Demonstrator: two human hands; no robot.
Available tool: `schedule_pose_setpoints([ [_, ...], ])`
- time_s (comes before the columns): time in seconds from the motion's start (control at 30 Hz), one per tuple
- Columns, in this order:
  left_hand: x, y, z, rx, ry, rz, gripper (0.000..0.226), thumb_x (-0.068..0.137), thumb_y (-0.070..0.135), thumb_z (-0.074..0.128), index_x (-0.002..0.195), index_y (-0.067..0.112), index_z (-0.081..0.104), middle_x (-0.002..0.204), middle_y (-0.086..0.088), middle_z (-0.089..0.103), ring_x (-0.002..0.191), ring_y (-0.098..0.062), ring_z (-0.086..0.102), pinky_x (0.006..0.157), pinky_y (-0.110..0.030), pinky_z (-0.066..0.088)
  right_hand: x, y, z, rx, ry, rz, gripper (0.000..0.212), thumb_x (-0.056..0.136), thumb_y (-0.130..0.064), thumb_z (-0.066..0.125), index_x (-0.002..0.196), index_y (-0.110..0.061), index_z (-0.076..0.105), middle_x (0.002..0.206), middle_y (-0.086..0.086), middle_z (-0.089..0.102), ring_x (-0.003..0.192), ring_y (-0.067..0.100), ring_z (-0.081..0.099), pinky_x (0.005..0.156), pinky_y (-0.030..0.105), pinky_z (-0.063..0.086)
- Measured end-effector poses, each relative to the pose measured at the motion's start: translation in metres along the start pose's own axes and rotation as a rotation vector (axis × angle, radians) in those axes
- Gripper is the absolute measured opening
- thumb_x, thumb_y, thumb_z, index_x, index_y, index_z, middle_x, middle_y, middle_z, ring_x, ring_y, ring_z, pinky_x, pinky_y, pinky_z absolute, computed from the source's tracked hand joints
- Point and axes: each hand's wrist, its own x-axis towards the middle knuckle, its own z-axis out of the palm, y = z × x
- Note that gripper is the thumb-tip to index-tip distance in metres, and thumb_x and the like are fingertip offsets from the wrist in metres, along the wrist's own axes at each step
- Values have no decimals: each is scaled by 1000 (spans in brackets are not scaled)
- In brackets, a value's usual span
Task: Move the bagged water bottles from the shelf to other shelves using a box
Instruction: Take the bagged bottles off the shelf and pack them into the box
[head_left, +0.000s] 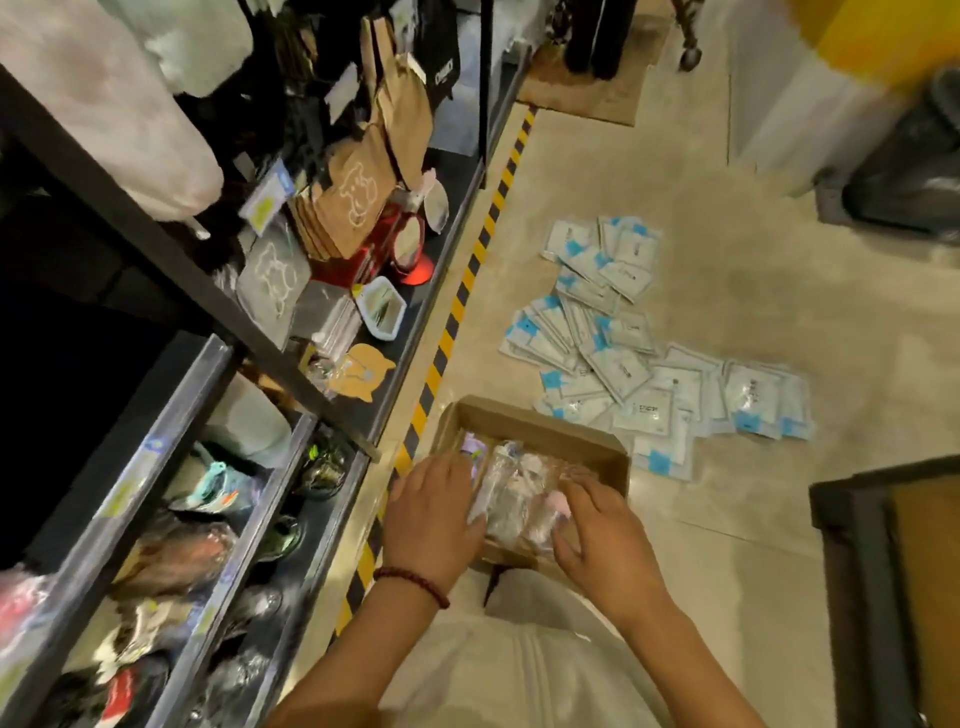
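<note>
Warm, dim indoor light on my feed. Floor (727, 312) right of my hands lit evenly, soft shadows. Shelf (78, 415) depths left of them go black. Motion blur throughout; edges bow, wide-angle. Upper corners smeared.

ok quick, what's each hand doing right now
Left hand: open, fingers resting on the bagged bottles in the box.
Right hand: open, fingers spread on the same bags.
</note>
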Motion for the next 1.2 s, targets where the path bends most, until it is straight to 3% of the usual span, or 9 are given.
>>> schedule_pose_setpoints([
  [0.13, 28, -18, 20, -53, -103, -31, 62, 64, 39, 80, 119, 15, 61, 119, -5, 62, 111, -26, 58, 90, -39, 50, 12, 8, 14, 54, -53, 128, 49, 76, -19, 60, 125, -14, 56, 117, 6, 59, 105, 27, 56, 86, 33, 49],
  [0.27, 59, -41, 50, -70, -210, -24, 65, 86, 45, 59, 142, 23, 36, 142, 3, 41, 131, -18, 38, 107, -31, 33, 42, 16, 37, 147, -113, 278, 53, 84, -21, 60, 135, -14, 46, 125, 5, 52, 114, 25, 50, 92, 30, 43],
  [0.33, 75, -52, 72, -89, -285, -49, 65, 87, 47, 56, 144, 26, 31, 143, 6, 38, 132, -17, 36, 107, -31, 33, 59, 25, 58, 193, -125, 344, 52, 84, -22, 58, 134, -13, 47, 126, 7, 52, 114, 26, 50, 91, 30, 42],
  [0.5, 117, -74, 155, -106, -414, -159, 63, 84, 42, 61, 140, 23, 38, 142, 2, 42, 130, -19, 38, 107, -31, 34, 104, 58, 131, 226, -247, 428, 54, 86, -22, 60, 137, -18, 42, 133, 4, 50, 119, 22, 49, 95, 27, 41],
  [0.63, 152, -88, 218, -85, -448, -155, 50, 80, 40, 65, 125, 24, 51, 123, 2, 55, 112, -19, 52, 89, -32, 48, 141, 89, 196, 283, -313, 482, 57, 83, -23, 62, 136, -20, 44, 134, 4, 51, 119, 23, 49, 96, 33, 44],
  [0.73, 179, -103, 273, -50, -494, -148, 45, 82, 41, 63, 121, 20, 51, 117, -2, 56, 107, -22, 54, 85, -33, 47, 170, 114, 250, 336, -330, 535, 57, 81, -19, 65, 135, -15, 47, 130, 9, 53, 117, 26, 49, 94, 31, 43],
  [0.87, 206, -126, 349, -36, -551, -186, 47, 81, 40, 67, 120, 21, 50, 118, -5, 55, 109, -26, 54, 86, -37, 49, 203, 152, 326, 301, -414, 492, 63, 83, -31, 68, 139, -14, 42, 135, 8, 50, 124, 24, 46, 99, 29, 37],
  [1.03, 236, -155, 445, -51, -579, -233, 49, 82, 37, 66, 125, 20, 51, 120, -9, 58, 108, -31, 55, 86, -38, 49, 245, 194, 414, 314, -490, 528, 63, 83, -28, 67, 138, -13, 41, 137, 10, 48, 125, 27, 44, 97, 32, 38],
  [1.2, 250, -178, 534, -98, -603, -261, 71, 74, 32, 75, 134, 14, 43, 129, -12, 52, 117, -30, 50, 97, -37, 44, 280, 220, 492, 359, -451, 669, 72, 81, -39, 68, 140, -14, 34, 138, 7, 47, 125, 25, 45, 92, 31, 40],
])
